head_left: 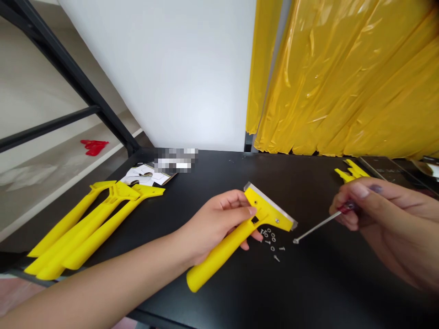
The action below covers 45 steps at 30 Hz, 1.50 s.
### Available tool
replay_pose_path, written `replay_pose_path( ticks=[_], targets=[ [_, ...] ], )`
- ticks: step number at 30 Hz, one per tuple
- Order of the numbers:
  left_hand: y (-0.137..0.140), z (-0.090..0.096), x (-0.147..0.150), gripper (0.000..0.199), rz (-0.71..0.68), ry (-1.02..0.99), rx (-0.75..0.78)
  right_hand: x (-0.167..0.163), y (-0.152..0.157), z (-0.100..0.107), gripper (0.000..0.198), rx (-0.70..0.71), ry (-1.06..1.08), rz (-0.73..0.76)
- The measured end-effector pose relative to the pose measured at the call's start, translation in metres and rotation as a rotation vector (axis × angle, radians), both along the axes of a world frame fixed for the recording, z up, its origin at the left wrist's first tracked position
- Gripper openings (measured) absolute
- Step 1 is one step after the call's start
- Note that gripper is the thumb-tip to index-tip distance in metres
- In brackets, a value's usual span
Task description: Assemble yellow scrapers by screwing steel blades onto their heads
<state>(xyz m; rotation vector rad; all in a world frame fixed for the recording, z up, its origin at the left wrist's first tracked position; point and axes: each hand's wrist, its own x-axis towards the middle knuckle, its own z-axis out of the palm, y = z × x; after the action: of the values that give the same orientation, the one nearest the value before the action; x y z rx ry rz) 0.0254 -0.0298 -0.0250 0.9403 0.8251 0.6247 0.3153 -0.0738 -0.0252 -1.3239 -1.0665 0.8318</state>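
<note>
My left hand [219, 221] is closed around a yellow scraper [222, 253], whose head points up and to the right. A metal blade strip [270, 201] runs along the head's top edge, and a screw [277, 221] sits in its right hole; the left hole looks unfilled. My right hand [384, 210] grips a screwdriver [320, 227] by its reddish handle, mostly hidden by the fingers. A tiny metal piece [295, 241] shows at the screwdriver's tip, apart from the scraper. Loose screws and nuts [273, 237] lie on the black table [212, 178] below the scraper head.
Several yellow scraper handles [92, 224] lie at the table's left side. Behind them are printed cards [147, 175]. More yellow parts [355, 171] lie at the right, beyond my right hand. Yellow plastic sheeting [343, 82] and a white panel [171, 68] stand behind the table.
</note>
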Motion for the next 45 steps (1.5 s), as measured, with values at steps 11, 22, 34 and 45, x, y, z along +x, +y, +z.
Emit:
replay_pose_path(
  ticks=[11, 22, 34, 45],
  targets=[
    [-0.011, -0.003, 0.006, 0.016, -0.264, -0.015, -0.137, -0.013, 0.003, 0.002, 0.046, -0.103, 0.16, 0.117],
    [-0.012, -0.008, 0.004, 0.015, -0.355, -0.103, -0.275, -0.015, 0.002, 0.001, 0.042, -0.106, 0.181, 0.124],
    [-0.013, -0.008, 0.004, 0.023, -0.373, -0.093, -0.274, -0.017, 0.001, 0.002, 0.044, -0.092, 0.136, 0.136],
    [-0.012, -0.007, 0.004, 0.027, -0.385, -0.082, -0.277, -0.017, 0.003, 0.002, 0.047, -0.079, 0.085, 0.104]
  ],
)
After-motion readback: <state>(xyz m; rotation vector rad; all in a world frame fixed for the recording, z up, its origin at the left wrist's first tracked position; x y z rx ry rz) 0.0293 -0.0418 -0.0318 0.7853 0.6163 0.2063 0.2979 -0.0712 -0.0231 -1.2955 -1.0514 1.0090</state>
